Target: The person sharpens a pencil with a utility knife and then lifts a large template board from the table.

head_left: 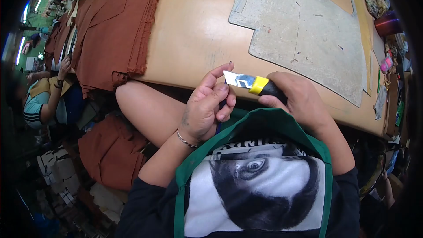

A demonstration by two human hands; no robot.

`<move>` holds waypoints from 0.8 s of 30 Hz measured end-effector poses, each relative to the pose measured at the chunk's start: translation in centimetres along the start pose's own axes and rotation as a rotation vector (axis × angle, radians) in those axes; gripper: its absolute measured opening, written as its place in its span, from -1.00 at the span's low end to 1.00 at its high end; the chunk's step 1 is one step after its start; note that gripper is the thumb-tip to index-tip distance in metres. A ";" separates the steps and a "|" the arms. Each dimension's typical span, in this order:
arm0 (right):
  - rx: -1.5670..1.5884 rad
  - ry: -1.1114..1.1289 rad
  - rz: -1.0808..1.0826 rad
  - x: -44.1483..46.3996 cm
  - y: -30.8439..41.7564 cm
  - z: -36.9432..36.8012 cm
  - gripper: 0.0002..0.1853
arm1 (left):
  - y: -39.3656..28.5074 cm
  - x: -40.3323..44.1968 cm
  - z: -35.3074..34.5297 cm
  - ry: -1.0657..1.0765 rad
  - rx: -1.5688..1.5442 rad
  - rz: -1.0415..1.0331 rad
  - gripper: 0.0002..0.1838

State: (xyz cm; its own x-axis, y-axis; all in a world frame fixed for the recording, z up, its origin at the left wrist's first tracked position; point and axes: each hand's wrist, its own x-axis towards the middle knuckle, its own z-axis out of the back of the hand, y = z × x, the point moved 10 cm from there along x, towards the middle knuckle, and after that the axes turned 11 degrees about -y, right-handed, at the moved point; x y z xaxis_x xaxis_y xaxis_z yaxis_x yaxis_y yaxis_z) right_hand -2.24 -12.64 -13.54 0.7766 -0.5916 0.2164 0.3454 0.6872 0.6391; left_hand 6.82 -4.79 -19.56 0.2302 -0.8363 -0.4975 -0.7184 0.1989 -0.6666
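Observation:
My right hand (300, 99) is closed around the black handle of a utility knife (260, 86) with a yellow collar. Its broad, shiny blade points left, over the fingertips of my left hand (205, 105). The left fingers are curled around a thin, dark, pencil-like stick (223, 104), mostly hidden by the fingers; a small dark tip shows by the index finger and a blue end below the palm. Blade and stick lie very close together; whether they touch I cannot tell. Both hands are above my lap, at the table's near edge.
A large grey pattern board (304, 31) lies on the tan table (185, 39). Stacked reddish-brown fabric (114, 35) covers its left part, with more fabric (112, 150) below. Another person (50, 92) works at the far left. Assorted clutter lines the right edge.

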 end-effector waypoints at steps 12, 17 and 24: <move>-0.026 0.059 0.012 -0.2 0.2 -0.8 -0.60 | -0.2 -0.4 0.1 -0.091 0.199 -0.105 -0.71; -0.145 0.006 0.062 0.1 0.0 -0.4 -0.62 | 0.2 -0.3 0.2 -0.065 0.197 -0.096 -0.70; -0.227 -0.317 -0.179 1.8 -6.3 6.9 -0.66 | 0.2 -0.9 0.7 -0.084 0.067 -0.034 -0.67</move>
State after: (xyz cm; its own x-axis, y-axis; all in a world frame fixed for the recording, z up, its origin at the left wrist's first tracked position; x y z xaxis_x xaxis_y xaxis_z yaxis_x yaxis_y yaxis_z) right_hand -6.69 -20.95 -12.09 0.5056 -0.7861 0.3555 0.5952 0.6161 0.5159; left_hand 6.95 -3.58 -19.64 0.3097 -0.7980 -0.5170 -0.6642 0.2075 -0.7182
